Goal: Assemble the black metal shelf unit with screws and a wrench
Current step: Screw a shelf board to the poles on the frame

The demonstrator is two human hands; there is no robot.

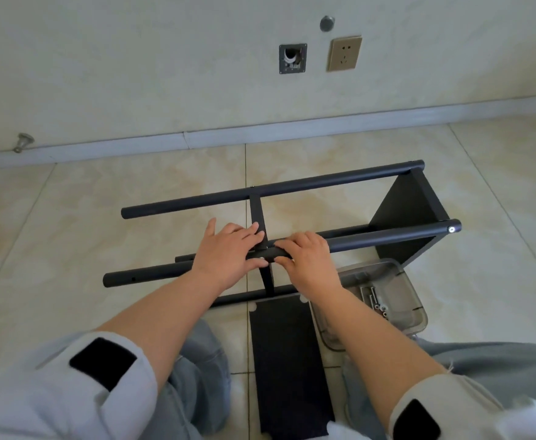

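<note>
Tiled floor (70,217): shelf frame (292,182) half-built, end panel (409,204) fitted; left hand (228,249) and right hand (307,258) grip near tube (387,238); loose shelf panel (288,360) remains.

Black shelf frame (292,185) — sideways, half-assembled

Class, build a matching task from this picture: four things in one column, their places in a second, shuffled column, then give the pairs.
Things:
1. screws
2. loose black panel
3. power socket
4. both hands, left and right

Places:
A. on the wall
B. on the near black tube
C. in the clear plastic tray
D. flat on the floor between the knees

Pairs: 1-C, 2-D, 3-A, 4-B
</note>
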